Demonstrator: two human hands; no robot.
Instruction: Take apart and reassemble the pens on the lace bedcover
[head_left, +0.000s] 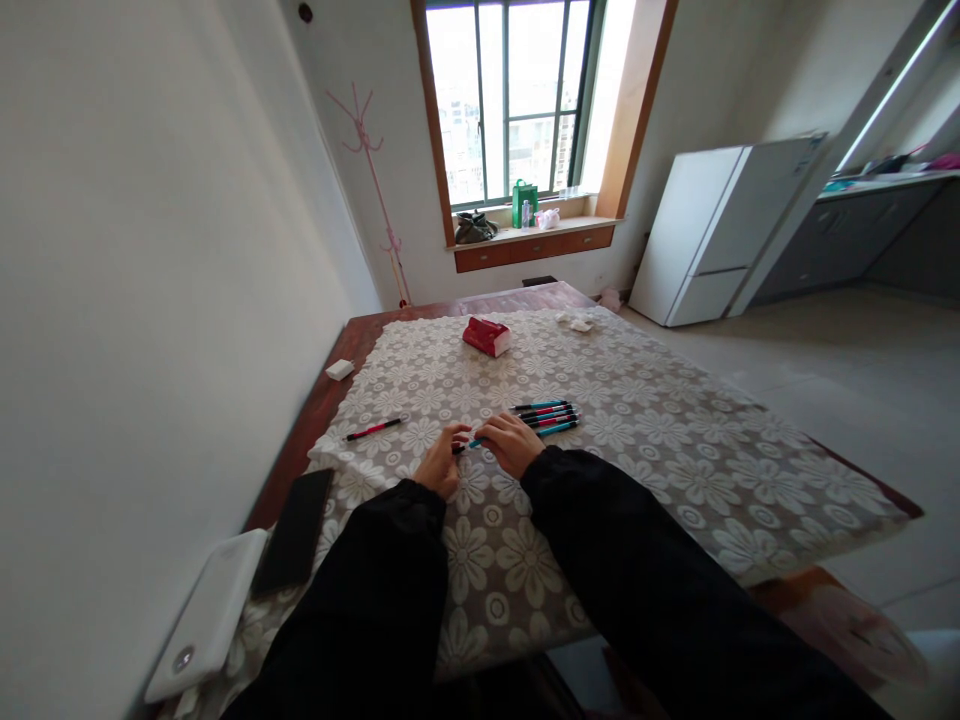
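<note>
Both my hands meet over a table covered with a floral lace cloth point(637, 440). Between them they grip a teal pen point(471, 443): my left hand point(442, 462) pinches its dark end, my right hand point(511, 443) covers the other end. Just right of my right hand lies a row of several pens point(547, 414), teal and pink with black grips, side by side. A single red pen point(373, 430) lies apart to the left on the cloth.
A red tissue pack point(487, 336) sits at the far middle, crumpled white paper point(577, 322) beyond it. A white eraser point(339, 369), a black phone point(295, 545) and a white power bank point(208, 615) line the left edge by the wall. A white fridge point(712, 235) stands at right.
</note>
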